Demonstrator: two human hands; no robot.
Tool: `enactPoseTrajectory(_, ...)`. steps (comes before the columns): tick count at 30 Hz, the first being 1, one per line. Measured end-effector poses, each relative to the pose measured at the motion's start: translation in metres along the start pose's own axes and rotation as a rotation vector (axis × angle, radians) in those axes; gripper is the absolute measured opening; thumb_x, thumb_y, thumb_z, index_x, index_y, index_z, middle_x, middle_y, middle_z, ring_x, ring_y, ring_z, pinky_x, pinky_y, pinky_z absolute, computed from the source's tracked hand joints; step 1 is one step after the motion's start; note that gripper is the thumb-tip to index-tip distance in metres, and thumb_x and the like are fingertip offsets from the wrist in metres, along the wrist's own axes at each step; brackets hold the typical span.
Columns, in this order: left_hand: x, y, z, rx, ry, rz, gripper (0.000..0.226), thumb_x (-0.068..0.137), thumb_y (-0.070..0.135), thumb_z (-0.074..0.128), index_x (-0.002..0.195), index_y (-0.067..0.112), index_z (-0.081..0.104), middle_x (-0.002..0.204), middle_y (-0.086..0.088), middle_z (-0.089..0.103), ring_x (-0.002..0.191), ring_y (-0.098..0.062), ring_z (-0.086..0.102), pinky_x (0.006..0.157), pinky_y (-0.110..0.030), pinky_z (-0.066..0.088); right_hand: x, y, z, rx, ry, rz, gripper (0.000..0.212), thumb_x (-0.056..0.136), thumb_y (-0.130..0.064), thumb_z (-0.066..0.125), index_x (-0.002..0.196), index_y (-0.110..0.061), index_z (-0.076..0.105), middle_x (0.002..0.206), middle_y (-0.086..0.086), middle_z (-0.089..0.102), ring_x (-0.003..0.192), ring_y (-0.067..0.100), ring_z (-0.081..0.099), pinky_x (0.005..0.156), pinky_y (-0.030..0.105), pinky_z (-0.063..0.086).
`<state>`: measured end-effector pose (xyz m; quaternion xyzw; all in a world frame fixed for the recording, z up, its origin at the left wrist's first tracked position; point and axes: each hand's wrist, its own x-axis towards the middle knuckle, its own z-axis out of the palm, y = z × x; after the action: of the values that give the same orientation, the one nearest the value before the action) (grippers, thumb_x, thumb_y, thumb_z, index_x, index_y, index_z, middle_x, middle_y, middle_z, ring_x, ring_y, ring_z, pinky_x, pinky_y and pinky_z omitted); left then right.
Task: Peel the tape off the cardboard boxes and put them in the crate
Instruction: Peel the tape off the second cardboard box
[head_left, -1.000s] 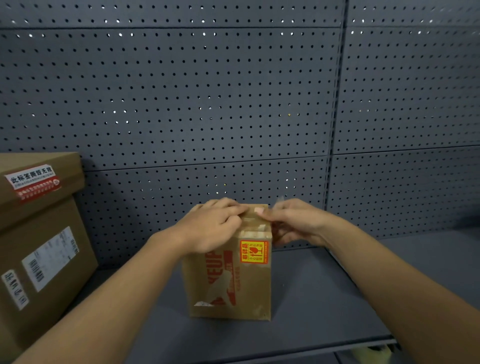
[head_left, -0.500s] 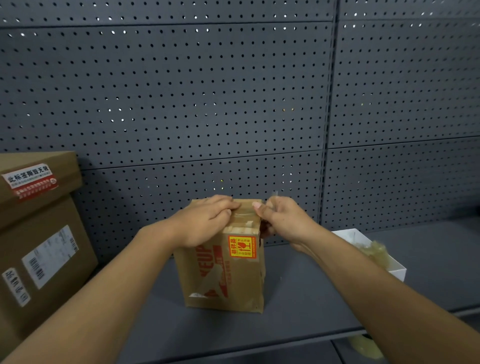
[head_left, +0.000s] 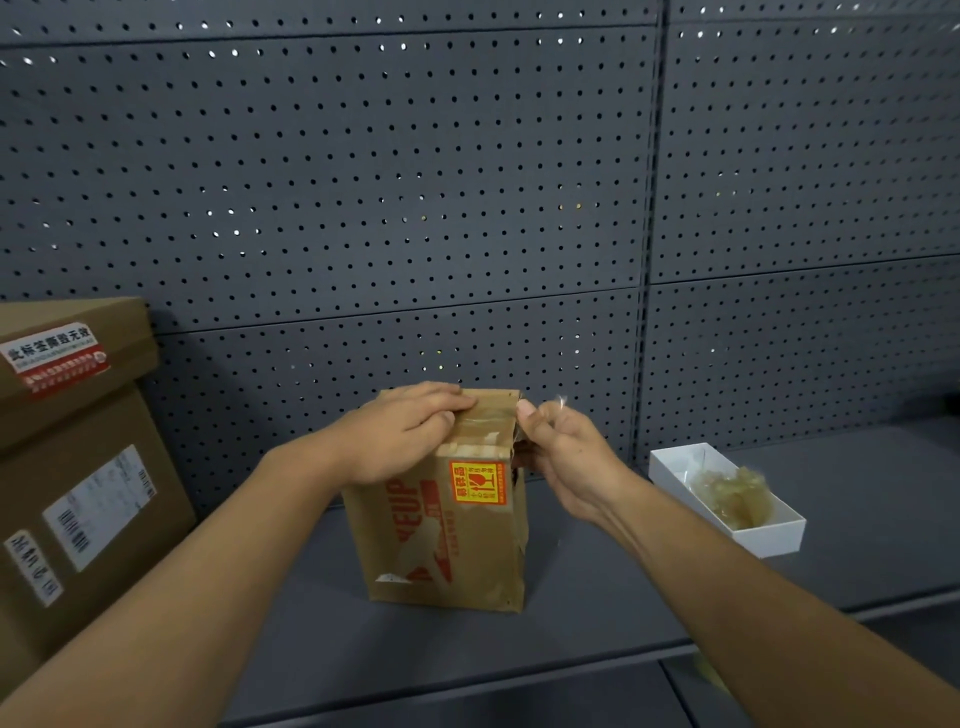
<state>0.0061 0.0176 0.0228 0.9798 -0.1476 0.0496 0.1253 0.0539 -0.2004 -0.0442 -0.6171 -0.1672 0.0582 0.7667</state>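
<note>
A: Forearms come in from 7 and 5 o'clock. Small cardboard box (head_left: 447, 525) stands upright on the grey shelf (head_left: 597, 613), dead centre. Hands?

B: Left hand (head_left: 400, 436) lies over the box top at 10 o'clock of it, fingers pressing down, thumb side curled on the edge, so it holds the box. Right hand (head_left: 558, 452) at 2 o'clock of the box pinches a clear tape strip (head_left: 560, 401); a glint of it sticks up above the fingers.

A: Step tips?

B: My guess: keep the left hand pressing so the box doesn't tip, pull the tape low and back along the seam, slowly, or the strip likely tears or rips the card.

A: Further out?

B: White tray (head_left: 748, 535) at 3 o'clock, wad of peeled tape (head_left: 732, 493) inside. Big brown carton (head_left: 78, 467) at 9 o'clock. Pegboard (head_left: 363, 208) behind.

A: Changes?

B: Versus half a second ago, the right hand has pulled slightly away from the box top; the view has swung so more of the tray shows. A second ago the tray was out of frame.
</note>
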Motion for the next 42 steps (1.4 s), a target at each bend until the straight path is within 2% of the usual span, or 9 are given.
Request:
enactPoseTrajectory(11,0.001,0.005,-0.001,0.029,-0.002,0.0,0.048,0.113,0.043,0.026,0.16,0.04,0.034,0.168,0.017,0.026,0.155,-0.009,0.018,0.127,-0.037,0.013,-0.007,0.031,-0.009,0.525,0.052,0.066,0.019,0.106,-0.021,0.053,0.101,-0.004,0.059,0.089,0.01,0.069,0.078,0.016,0.068,0.07,0.024,0.06)
enactPoseTrajectory(18,-0.006,0.01,-0.001,0.037,0.095,-0.003,0.044,0.112,0.044,0.025,0.151,0.041,0.045,0.155,0.02,0.044,0.141,-0.008,0.041,0.115,-0.042,0.037,-0.008,0.003,-0.004,0.247,-0.028,0.103,0.058,0.095,-0.068,0.051,0.082,-0.013,0.062,0.077,0.009,0.06,0.066,0.017,0.058,0.063,0.031,0.046)
enactPoseTrajectory(22,-0.013,0.03,-0.002,0.182,0.201,0.007,0.041,0.112,0.035,0.03,0.146,0.036,0.052,0.148,0.018,0.052,0.134,-0.009,0.049,0.118,-0.04,0.034,-0.01,-0.005,0.001,0.057,-0.036,0.043,0.07,0.084,-0.08,0.058,0.081,-0.01,0.056,0.074,0.01,0.058,0.062,0.019,0.056,0.057,0.029,0.048)
enactPoseTrajectory(25,-0.016,0.059,-0.002,0.095,0.263,-0.023,0.043,0.11,0.046,0.034,0.148,0.037,0.052,0.149,0.013,0.053,0.134,-0.014,0.052,0.104,-0.035,0.041,-0.009,-0.004,0.0,0.046,-0.051,0.06,0.047,0.097,-0.056,0.063,0.095,-0.01,0.059,0.075,0.008,0.059,0.066,0.022,0.057,0.06,0.031,0.049)
enactPoseTrajectory(27,-0.015,0.074,0.003,0.049,0.106,-0.084,0.076,0.095,0.082,0.033,0.157,0.039,0.037,0.161,0.004,0.042,0.145,-0.022,0.042,0.111,-0.038,0.036,-0.013,-0.005,0.005,0.11,-0.095,0.073,0.018,0.104,-0.025,0.058,0.102,-0.008,0.06,0.083,0.013,0.064,0.076,0.027,0.062,0.065,0.033,0.053)
enactPoseTrajectory(30,-0.01,0.08,0.014,0.211,-0.099,-0.208,0.119,0.062,0.108,0.029,0.163,0.048,0.008,0.174,-0.011,0.001,0.158,-0.045,0.007,0.125,-0.064,0.004,-0.02,-0.004,0.011,0.168,-0.103,0.09,0.013,0.106,-0.014,0.054,0.102,-0.005,0.062,0.09,0.014,0.068,0.081,0.021,0.067,0.066,0.029,0.056)
enactPoseTrajectory(33,-0.003,0.07,0.015,0.229,-0.07,-0.202,0.093,0.085,0.088,0.044,0.162,0.05,0.009,0.174,-0.014,-0.001,0.159,-0.043,0.004,0.125,-0.065,0.004,-0.022,-0.004,0.011,0.133,-0.052,0.069,0.017,0.106,-0.02,0.055,0.101,-0.007,0.063,0.089,0.01,0.069,0.074,0.016,0.066,0.071,0.032,0.057)
enactPoseTrajectory(38,-0.001,0.061,0.008,0.145,0.05,-0.178,0.068,0.104,0.065,0.035,0.163,0.046,0.009,0.174,-0.008,0.007,0.161,-0.032,0.006,0.127,-0.059,0.012,-0.02,-0.025,0.021,0.032,0.043,-0.07,0.026,0.107,-0.02,0.052,0.086,-0.01,0.062,0.083,0.011,0.065,0.081,0.02,0.064,0.079,0.035,0.055)
enactPoseTrajectory(42,-0.007,0.062,-0.006,-0.318,0.239,-0.12,0.064,0.107,0.057,0.038,0.165,0.042,0.014,0.169,0.012,0.025,0.157,-0.014,0.022,0.126,-0.041,0.026,-0.011,-0.06,0.038,-0.091,0.117,-0.189,0.031,0.107,-0.028,0.055,0.084,-0.011,0.067,0.079,0.004,0.07,0.079,0.018,0.066,0.079,0.039,0.057)
